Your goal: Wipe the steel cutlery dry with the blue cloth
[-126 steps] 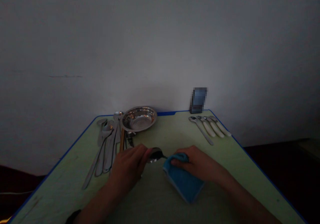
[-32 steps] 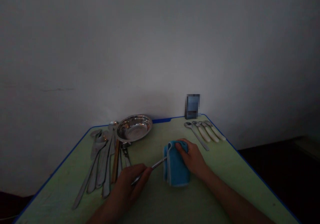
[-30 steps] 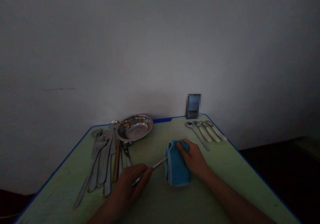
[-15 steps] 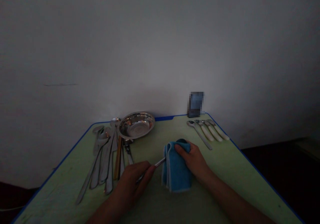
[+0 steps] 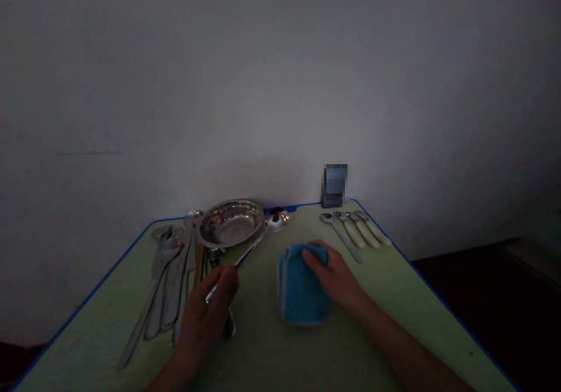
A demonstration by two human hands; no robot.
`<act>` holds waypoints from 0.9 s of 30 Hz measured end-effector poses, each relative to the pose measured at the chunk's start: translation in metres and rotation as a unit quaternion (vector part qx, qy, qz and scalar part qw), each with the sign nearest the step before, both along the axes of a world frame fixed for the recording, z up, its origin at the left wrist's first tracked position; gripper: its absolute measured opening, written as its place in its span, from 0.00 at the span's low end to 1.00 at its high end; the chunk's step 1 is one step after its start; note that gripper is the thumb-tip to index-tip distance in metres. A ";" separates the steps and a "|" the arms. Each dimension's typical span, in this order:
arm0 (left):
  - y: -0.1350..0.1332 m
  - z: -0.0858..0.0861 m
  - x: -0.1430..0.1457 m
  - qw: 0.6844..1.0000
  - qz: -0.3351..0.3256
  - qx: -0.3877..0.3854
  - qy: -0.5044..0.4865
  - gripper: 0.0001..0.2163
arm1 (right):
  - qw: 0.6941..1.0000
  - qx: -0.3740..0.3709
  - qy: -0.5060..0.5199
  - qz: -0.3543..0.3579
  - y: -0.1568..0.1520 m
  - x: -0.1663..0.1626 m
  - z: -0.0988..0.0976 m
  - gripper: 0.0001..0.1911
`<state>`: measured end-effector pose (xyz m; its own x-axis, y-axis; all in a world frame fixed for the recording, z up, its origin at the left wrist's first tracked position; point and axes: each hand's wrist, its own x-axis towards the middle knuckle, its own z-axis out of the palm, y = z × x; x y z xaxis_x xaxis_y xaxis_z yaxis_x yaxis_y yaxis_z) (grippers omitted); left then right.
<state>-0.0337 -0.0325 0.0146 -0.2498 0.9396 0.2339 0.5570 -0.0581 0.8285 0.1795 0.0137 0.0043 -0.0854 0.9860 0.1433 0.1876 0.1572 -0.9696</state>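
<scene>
My left hand (image 5: pixel 209 307) is closed round the handle of a shiny metal spoon (image 5: pixel 277 219), whose bowl points up and away, just right of the metal dish (image 5: pixel 231 246). In my right hand (image 5: pixel 335 272) is a folded blue cloth (image 5: pixel 305 287), pinched at its top edge with the thumb in front. The cloth and the spoon are apart. Beneath and left of my left hand lies a pile of metal cutlery (image 5: pixel 169 298), partly covered by the hand.
Four-sided and pale green, the table (image 5: pixel 385 333) has a blue edge and stands against a grey wall (image 5: pixel 280 88). At the right lie a metal spoon (image 5: pixel 342 238) and several white-handled utensils (image 5: pixel 370 231). A blurred-out upright device (image 5: pixel 335 186) leans at the back.
The spoon has come out of the cloth. My left hand has moved left with it, and its bowl now shows beside the dish. My right hand still grips the cloth.
</scene>
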 end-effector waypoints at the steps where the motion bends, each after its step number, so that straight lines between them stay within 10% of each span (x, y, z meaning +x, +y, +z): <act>1: 0.000 0.000 0.001 1.000 -0.012 -0.008 -0.003 0.16 | 0.999 0.007 0.002 0.036 -0.003 -0.003 0.000 0.17; 7: -0.005 -0.006 0.010 0.985 -0.168 -0.049 0.009 0.15 | 0.992 0.056 0.054 0.101 -0.013 -0.014 0.003 0.17; 16: -0.002 -0.008 0.018 0.974 -0.210 -0.063 0.065 0.16 | 0.983 0.028 0.098 0.150 -0.021 -0.024 0.017 0.15; 20: -0.004 -0.007 0.018 0.967 -0.236 -0.077 0.052 0.12 | 0.991 0.048 0.112 0.046 -0.013 -0.011 0.024 0.17; 27: -0.004 -0.014 0.017 0.948 -0.270 -0.086 0.143 0.11 | 0.917 0.118 -0.353 -0.141 0.013 0.033 0.010 0.13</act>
